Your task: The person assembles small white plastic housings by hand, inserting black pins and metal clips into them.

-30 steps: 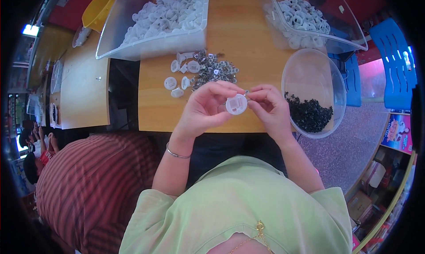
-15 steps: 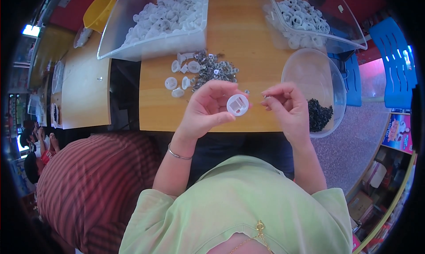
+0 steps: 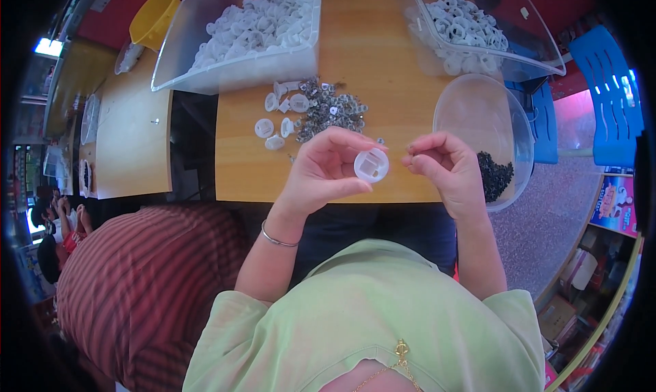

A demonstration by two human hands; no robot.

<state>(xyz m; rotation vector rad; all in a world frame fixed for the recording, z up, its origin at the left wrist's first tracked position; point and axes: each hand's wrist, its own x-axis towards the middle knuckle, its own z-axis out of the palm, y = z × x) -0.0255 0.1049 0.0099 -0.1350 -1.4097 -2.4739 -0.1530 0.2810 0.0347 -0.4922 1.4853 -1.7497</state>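
Over the near edge of the wooden table (image 3: 383, 43), the left hand (image 3: 321, 170) keeps its fingertips pinched on the round white cap (image 3: 371, 165), while the right hand (image 3: 444, 166), fingers curled together on something too small to tell, has drawn slightly away, leaving a gap, apparently between fittings.

Counts on my bench

I count two hands, left hand (image 3: 321, 173) and right hand (image 3: 444, 170), one white round cap (image 3: 371, 165) held, two clear bins (image 3: 232, 71) (image 3: 540, 57) of white parts, one round clear bowl (image 3: 478, 112), one yellow tub (image 3: 154, 16), and five loose white pieces (image 3: 280, 115) beside one metal heap (image 3: 331, 112).
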